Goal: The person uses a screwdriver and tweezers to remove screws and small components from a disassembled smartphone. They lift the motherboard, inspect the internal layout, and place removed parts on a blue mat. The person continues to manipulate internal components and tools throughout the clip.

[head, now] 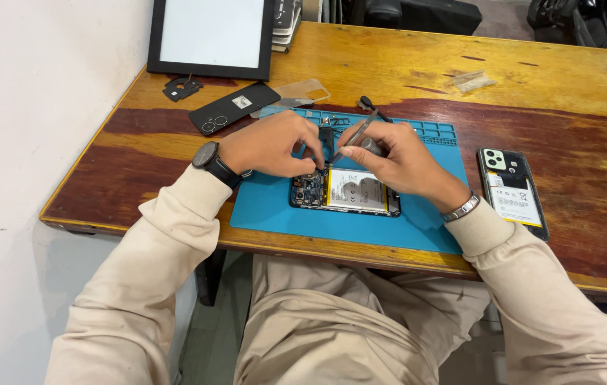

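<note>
Bright, even daylight, soft short shadows under the hands on the blue mat, mild glare on the wooden table beyond the mat, white panel washed out, sharp focus, slight wide-angle stretch at the edges

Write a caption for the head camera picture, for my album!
Two hands, left and right with tweezers, work on an opened phone on a blue mat.

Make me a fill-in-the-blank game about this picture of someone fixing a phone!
1. The opened phone lies on a mat coloured ____.
2. The right hand holds a thin metal ____.
3. The watch is worn on the ____ wrist.
4. A second opened phone lies on the wooden ____, off the mat.

Missing words: blue; tool; left; table
</note>
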